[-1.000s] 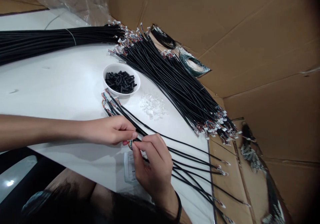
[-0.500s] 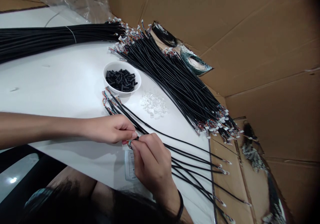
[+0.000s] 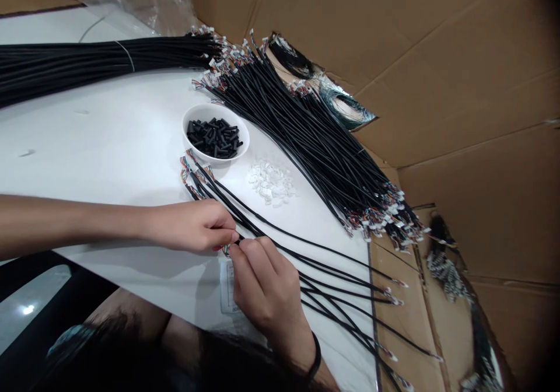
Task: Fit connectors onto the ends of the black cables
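Since the frame one second earlier, the right hand has rolled slightly, knuckles more uppermost, fingertips drawn closer to the left; less coloured wire now shows between the hands. View shifted slightly.

Grip: left hand has thumb pressed against curled index finger, pinching a cable end. Right thumb and forefinger pinch the same end just beside it; exact contact hidden by the fingers. Cable end sits between both sets of fingertips, above the white table. Black band on right wrist.

Near the hands: loose black cables pass behind the fingers, running from wired tips near the bowl to the table's right edge and beyond. Labelled packet on the table, partly covered by the right hand.

Further out: white bowl holding short black tubes; beside it, a heap of small white pieces.

Outermost: thick cable bundle lying diagonally; second bundle, tied, at upper left; cardboard behind.
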`<control>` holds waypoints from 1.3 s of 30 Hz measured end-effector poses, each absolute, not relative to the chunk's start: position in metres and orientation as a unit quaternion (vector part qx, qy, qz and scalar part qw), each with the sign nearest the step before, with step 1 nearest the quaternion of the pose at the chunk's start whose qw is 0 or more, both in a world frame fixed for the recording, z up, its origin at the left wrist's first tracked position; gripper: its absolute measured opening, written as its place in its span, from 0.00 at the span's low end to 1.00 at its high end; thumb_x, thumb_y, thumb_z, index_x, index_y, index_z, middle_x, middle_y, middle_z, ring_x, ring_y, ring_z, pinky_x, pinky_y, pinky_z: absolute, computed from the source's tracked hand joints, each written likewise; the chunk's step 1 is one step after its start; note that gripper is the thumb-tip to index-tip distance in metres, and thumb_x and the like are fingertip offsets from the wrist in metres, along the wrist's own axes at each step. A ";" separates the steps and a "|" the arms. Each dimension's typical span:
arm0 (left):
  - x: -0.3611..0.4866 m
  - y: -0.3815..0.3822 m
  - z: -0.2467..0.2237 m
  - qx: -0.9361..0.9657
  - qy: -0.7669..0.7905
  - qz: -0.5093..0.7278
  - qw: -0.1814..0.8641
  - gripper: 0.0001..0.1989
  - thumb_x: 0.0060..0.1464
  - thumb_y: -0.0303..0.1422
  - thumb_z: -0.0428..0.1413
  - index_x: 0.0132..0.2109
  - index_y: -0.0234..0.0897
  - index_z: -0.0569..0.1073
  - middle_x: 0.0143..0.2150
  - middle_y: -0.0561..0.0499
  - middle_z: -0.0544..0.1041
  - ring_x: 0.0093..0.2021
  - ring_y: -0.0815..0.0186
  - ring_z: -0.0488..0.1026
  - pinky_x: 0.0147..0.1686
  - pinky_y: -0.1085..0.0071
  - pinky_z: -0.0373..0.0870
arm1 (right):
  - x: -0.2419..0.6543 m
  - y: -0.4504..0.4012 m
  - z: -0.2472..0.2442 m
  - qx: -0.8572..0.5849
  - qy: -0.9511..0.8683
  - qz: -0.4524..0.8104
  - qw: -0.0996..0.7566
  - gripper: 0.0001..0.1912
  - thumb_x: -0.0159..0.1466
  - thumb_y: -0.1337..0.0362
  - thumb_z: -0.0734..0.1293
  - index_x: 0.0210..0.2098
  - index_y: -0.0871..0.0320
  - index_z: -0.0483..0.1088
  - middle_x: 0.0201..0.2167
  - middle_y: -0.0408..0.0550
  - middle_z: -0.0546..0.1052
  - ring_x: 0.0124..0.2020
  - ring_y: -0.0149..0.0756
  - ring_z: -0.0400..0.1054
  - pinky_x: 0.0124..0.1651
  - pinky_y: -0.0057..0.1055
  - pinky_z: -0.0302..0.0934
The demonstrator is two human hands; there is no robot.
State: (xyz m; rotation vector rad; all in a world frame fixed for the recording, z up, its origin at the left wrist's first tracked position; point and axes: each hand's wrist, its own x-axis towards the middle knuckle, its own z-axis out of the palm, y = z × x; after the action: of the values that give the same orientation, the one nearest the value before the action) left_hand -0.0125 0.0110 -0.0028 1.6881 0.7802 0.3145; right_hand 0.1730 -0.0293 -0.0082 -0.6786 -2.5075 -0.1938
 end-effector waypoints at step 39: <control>-0.011 0.005 -0.001 0.654 0.318 0.239 0.643 0.21 0.61 0.43 0.49 0.24 0.35 0.62 0.17 0.59 0.56 0.17 0.75 0.51 0.16 0.77 0.48 | 0.170 -0.031 -0.006 -0.388 -0.806 0.221 0.389 0.07 0.62 0.76 0.62 0.33 0.58 0.68 0.29 0.46 0.68 0.31 0.33 0.65 0.31 0.30 0.63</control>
State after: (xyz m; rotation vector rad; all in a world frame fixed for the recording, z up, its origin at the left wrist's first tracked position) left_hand -0.0106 0.0053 -0.0007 1.4904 0.7234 0.5447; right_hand 0.1698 -0.0311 -0.0062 -0.9862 -2.0487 0.5611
